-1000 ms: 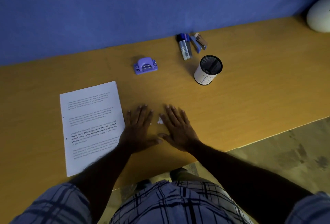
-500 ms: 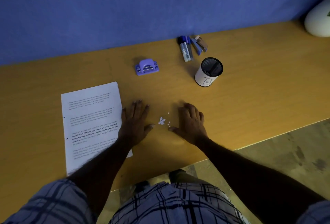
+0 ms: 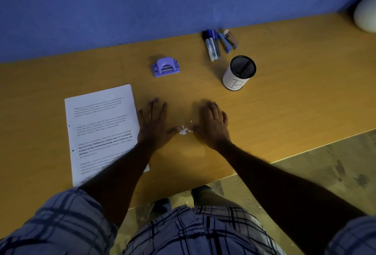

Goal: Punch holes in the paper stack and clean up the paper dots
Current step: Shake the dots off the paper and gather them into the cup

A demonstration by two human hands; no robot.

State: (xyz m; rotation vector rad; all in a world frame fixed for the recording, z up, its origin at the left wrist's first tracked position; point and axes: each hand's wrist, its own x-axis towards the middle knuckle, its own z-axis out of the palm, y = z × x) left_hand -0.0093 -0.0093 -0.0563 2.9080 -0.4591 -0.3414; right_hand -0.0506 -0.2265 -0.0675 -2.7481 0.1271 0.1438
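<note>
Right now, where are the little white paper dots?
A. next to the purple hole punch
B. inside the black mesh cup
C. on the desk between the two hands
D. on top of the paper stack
C: the paper dots lie in a small cluster on the bare desk, between the left hand and the right hand, well away from the paper stack.

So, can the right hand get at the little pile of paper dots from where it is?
Probably yes. The right hand lies flat on the desk just beside the paper dots, its thumb nearly touching them, with nothing between; the left hand flanks the other side.
</note>
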